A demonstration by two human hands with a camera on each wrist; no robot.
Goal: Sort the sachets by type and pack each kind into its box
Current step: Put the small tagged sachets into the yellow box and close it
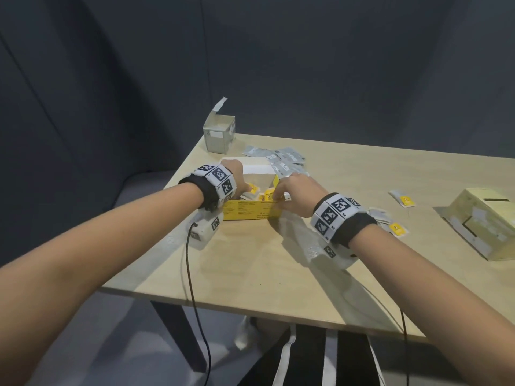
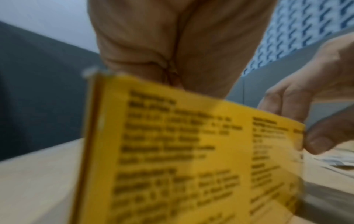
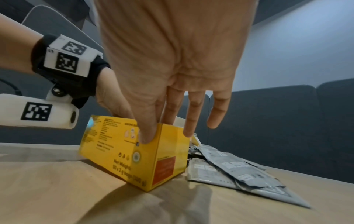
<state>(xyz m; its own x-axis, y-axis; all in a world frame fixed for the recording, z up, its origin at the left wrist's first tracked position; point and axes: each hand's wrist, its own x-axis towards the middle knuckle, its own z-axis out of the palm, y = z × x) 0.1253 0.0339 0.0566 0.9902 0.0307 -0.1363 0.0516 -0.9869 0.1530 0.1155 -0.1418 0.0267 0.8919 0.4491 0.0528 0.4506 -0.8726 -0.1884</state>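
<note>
- Dark grey panels stand behind a light wooden desk (image 1: 278, 260), and the person's two bare arms reach over its near edge.
- An open yellow box (image 1: 248, 213) stands on the desk near the left edge, with its printed long side toward the person.
- The left hand (image 1: 237, 176) is at the left end of this box. Its fingers go down inside the opening among yellow sachets (image 1: 263, 195); from the wrist view only the palm above the box rim is seen, so I cannot tell if it grasps anything.
- The right hand (image 1: 292, 193) grasps the right near corner of the box: the thumb (image 3: 147, 133) presses on the outer printed face, and one or two fingers go inside the rim. The other fingers are straight and hang over the box's right end, touching nothing that I can see.
- A pile of grey sachets (image 1: 281, 160) lies just behind and to the right of the yellow box, some overlapping each other. In the right wrist view they lie flat, next to the box's end wall.
- A small grey box (image 1: 218, 135) stands upright at the far left corner of the desk, with its lid flap open and pointing up.
- Two loose yellow-marked sachets lie to the right: one (image 1: 404, 200) well apart toward the right side, another (image 1: 395, 228) just beside the right wrist band.
- A pale yellow carton (image 1: 479, 221) lies on its side near the right edge of the desk.
- Both wrists wear black bands with white blocks of black square markers.
</note>
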